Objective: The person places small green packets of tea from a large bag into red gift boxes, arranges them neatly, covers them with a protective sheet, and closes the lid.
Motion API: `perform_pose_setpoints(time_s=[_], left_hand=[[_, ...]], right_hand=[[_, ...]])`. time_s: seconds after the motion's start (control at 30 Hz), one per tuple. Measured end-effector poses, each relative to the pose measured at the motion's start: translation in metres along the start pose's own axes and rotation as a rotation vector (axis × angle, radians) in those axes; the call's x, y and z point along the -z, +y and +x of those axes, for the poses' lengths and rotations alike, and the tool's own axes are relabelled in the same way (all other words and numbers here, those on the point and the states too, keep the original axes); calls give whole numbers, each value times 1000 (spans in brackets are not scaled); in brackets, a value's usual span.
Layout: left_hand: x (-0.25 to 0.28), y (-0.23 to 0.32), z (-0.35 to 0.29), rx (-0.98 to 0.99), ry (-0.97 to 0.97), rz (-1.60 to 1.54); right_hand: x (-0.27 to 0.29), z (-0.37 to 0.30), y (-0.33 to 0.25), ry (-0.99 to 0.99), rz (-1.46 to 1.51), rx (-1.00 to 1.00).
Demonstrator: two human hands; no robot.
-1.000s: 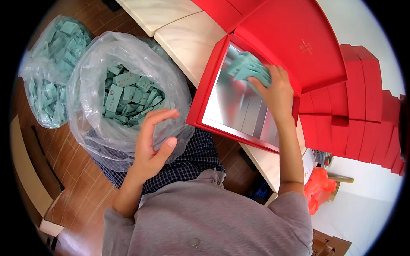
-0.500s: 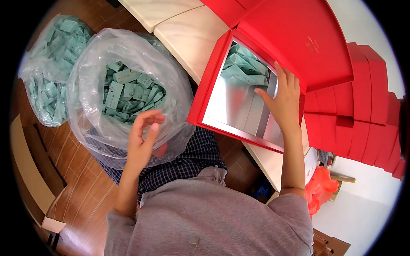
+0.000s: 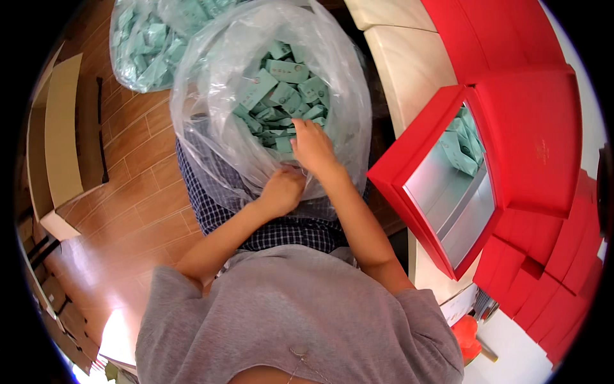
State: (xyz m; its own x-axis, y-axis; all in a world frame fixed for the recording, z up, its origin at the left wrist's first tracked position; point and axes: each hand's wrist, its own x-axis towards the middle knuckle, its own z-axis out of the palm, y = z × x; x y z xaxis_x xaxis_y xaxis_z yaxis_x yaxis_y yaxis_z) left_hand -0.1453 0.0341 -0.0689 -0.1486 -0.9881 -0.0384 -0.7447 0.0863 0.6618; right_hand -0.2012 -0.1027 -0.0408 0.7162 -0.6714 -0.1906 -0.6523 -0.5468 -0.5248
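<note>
A large clear plastic bag [image 3: 204, 83] full of green paper packets [image 3: 288, 97] stands between my knees. At its near rim my left hand [image 3: 283, 191] is closed, gripping the plastic. My right hand [image 3: 313, 147] reaches over that rim, its thumb and fingers apart at the nearest packets; no packet shows in its grasp. To the right, an open red box [image 3: 419, 153] with a silvery inside rests tilted on the table. A few green packets [image 3: 463, 142] lie in its far end, and its red lid [image 3: 537, 141] is folded back to the right.
Another bag of green packets [image 3: 150, 54] stands at the far left. An open cardboard carton [image 3: 64, 128] is on the wooden floor [image 3: 141, 185]. The pale table [image 3: 400, 64] runs along the right, with stacked red boxes [image 3: 531, 281] beyond the open one.
My right hand has left the red box and moved left to the bag's opening. My left hand has closed on the bag's near rim. The view has turned left, shifting everything rightward.
</note>
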Motion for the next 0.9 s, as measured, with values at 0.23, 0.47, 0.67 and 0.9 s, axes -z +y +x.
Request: perform_pose_setpoints(time_s=[0.23,0.47,0.67,0.9], left_hand=[[-6,-3,-11,-17,-54,-40],[-4,2,-9,29,-22,-118],[4,9,-4,14,-148,-59],[1,7,-4,80,37,-227]], right_hand=[[-45,5,42,-396,-443,-98],[-30,29,55,-665,-316,-153],[-61,16,56,-461,-648,35],[-66,19,64,-411,-576,175]])
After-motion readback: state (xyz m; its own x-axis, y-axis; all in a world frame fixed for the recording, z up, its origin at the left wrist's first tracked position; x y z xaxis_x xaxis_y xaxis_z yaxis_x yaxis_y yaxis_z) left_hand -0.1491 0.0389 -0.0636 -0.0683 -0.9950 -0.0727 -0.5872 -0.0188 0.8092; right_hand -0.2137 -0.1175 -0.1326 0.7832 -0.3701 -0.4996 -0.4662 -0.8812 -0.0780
